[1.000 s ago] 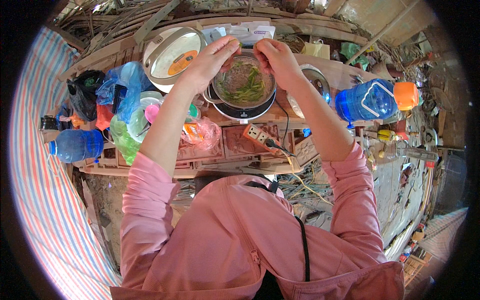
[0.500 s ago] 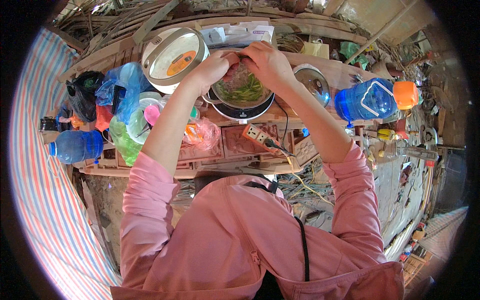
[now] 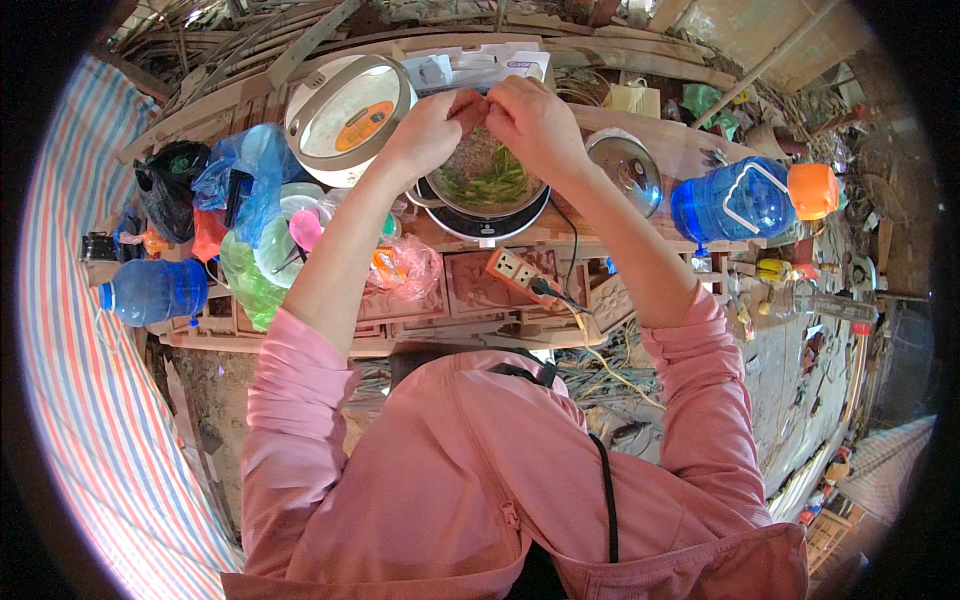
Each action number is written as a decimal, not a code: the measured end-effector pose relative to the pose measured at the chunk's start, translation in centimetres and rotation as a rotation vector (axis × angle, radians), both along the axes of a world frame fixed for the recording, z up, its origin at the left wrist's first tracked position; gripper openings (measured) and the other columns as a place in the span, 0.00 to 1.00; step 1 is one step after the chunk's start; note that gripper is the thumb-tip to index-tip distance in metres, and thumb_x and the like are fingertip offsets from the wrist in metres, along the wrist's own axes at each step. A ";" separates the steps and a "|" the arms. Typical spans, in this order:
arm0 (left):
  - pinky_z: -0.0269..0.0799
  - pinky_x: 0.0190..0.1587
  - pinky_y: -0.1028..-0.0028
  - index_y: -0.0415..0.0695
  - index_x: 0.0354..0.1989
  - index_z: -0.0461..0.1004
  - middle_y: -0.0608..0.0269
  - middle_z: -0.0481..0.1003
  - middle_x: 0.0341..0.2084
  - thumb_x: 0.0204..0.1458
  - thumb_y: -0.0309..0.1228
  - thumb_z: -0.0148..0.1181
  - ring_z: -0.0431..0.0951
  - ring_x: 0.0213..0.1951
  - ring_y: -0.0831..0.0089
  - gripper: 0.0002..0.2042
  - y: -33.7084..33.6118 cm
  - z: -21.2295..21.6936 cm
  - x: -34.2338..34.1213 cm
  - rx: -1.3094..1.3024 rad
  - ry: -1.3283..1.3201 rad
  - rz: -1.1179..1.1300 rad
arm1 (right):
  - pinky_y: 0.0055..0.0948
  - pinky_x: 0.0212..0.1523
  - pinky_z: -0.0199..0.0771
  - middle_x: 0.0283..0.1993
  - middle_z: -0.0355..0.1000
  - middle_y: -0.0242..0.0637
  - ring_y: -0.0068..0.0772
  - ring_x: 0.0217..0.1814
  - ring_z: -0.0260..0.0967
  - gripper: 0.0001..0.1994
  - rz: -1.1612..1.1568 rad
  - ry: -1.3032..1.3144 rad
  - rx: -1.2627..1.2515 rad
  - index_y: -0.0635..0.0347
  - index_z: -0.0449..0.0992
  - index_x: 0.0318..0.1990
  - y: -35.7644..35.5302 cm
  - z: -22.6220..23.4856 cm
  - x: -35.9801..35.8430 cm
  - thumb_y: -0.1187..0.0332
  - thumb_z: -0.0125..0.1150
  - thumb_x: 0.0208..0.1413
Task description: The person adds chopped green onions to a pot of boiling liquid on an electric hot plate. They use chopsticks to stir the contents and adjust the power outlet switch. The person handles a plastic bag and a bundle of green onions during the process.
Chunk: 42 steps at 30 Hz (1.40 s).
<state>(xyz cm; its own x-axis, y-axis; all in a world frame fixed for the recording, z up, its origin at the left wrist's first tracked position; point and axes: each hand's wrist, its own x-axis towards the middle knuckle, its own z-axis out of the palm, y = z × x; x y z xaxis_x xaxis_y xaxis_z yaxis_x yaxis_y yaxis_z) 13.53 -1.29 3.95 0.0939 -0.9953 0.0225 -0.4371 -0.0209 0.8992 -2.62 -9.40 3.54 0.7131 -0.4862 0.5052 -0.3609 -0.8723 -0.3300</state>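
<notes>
A metal pot [image 3: 478, 208] of liquid with leafy greens [image 3: 488, 186] in it sits on a round black electric cooker [image 3: 487, 228]. Over the pot's far side, my left hand [image 3: 440, 125] and my right hand [image 3: 528, 118] meet with fingertips pinched together. Whatever they pinch is too small or too hidden to make out. Close to my right forearm lies a round glass lid [image 3: 622, 168]. Beyond my left forearm stands a white rice cooker [image 3: 350, 120] with a grey rim.
Blue water jugs [image 3: 730, 200] stand at right and left. Bowls with a pink ladle [image 3: 305, 230], plastic bags [image 3: 405, 268] and a dark bag [image 3: 170, 190] crowd the left side. A power strip [image 3: 520, 275] with cords lies at the near edge.
Both hands have risen slightly and drawn back toward the far side of the pot, their fingertips now closer together. More of the pot's contents shows below them.
</notes>
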 end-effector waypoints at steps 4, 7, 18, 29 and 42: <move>0.69 0.48 0.67 0.36 0.46 0.74 0.49 0.78 0.40 0.61 0.33 0.52 0.77 0.43 0.60 0.13 -0.4 -0.5 0.0 0.048 0.229 0.062 | 0.31 0.37 0.71 0.30 0.75 0.42 0.30 0.33 0.73 0.10 -0.081 -0.251 0.601 0.65 0.76 0.38 -0.7 -1.1 -0.1 0.66 0.57 0.58; 0.69 0.49 0.65 0.38 0.48 0.75 0.49 0.78 0.41 0.60 0.34 0.53 0.77 0.45 0.57 0.14 -0.5 -1.3 0.9 -0.037 -0.178 0.037 | 0.33 0.36 0.71 0.29 0.75 0.45 0.36 0.33 0.73 0.12 -0.099 -0.199 0.684 0.64 0.78 0.37 -1.6 -2.0 -0.5 0.63 0.59 0.57; 0.72 0.51 0.58 0.43 0.36 0.81 0.41 0.76 0.39 0.52 0.28 0.56 0.75 0.48 0.50 0.08 -2.5 -6.4 2.3 -0.009 0.094 0.114 | 0.40 0.44 0.72 0.40 0.77 0.44 0.47 0.43 0.75 0.11 -0.077 0.072 0.279 0.59 0.81 0.42 -2.1 -2.6 -1.1 0.64 0.61 0.54; 0.73 0.49 0.57 0.44 0.38 0.79 0.47 0.78 0.37 0.48 0.21 0.53 0.77 0.44 0.50 0.12 -1.0 -3.3 0.6 0.139 -0.875 0.032 | 0.42 0.45 0.73 0.39 0.76 0.46 0.50 0.44 0.74 0.10 -0.015 0.179 0.357 0.61 0.78 0.40 -1.4 -2.7 -1.3 0.68 0.59 0.52; 0.70 0.51 0.55 0.42 0.51 0.73 0.47 0.74 0.45 0.44 0.24 0.61 0.73 0.48 0.48 0.21 5.7 -5.4 -2.3 -0.234 -0.550 0.204 | 0.40 0.45 0.70 0.43 0.71 0.46 0.51 0.43 0.70 0.12 -0.120 0.337 0.295 0.62 0.76 0.44 -0.5 -5.9 -3.2 0.74 0.57 0.50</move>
<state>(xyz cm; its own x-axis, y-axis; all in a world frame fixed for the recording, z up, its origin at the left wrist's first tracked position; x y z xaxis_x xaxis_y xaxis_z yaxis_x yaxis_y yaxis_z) 11.19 4.44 -1.45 0.1940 -0.9215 0.3364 -0.8449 0.0173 0.5346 -5.80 -9.88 -2.32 0.7435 -0.6636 0.0826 -0.5834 -0.7040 -0.4051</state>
